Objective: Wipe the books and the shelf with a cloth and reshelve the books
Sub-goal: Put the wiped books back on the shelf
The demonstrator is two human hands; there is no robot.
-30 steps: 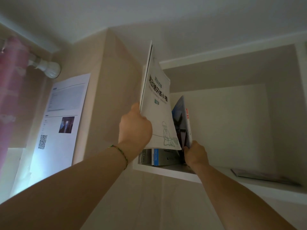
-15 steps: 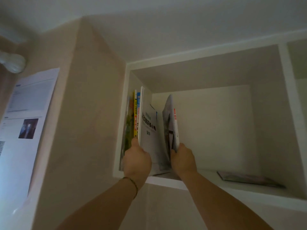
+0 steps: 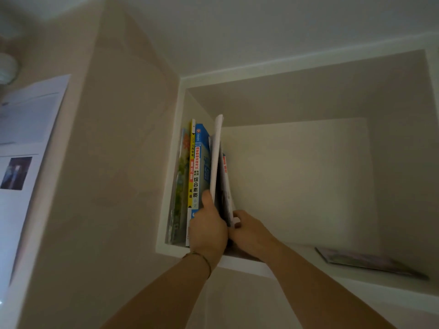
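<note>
A white wall shelf sits high above me. Upright books lean at its left end: a green one, a yellow one and a blue one. Next to them stands a thin white workbook, and my left hand grips its lower edge, thumb up along the cover. A thinner book with a red mark stands right of it, and my right hand holds its bottom corner. Both hands touch each other. No cloth is in view.
A flat dark booklet lies on the shelf at the right. The shelf's middle is bare. A printed paper sheet hangs on the beige wall to the left. The ceiling is close above the shelf.
The white workbook, held high and outside the shelf a second ago, now stands upright inside it beside the blue book. Both hands came together at the books' lower edges.
</note>
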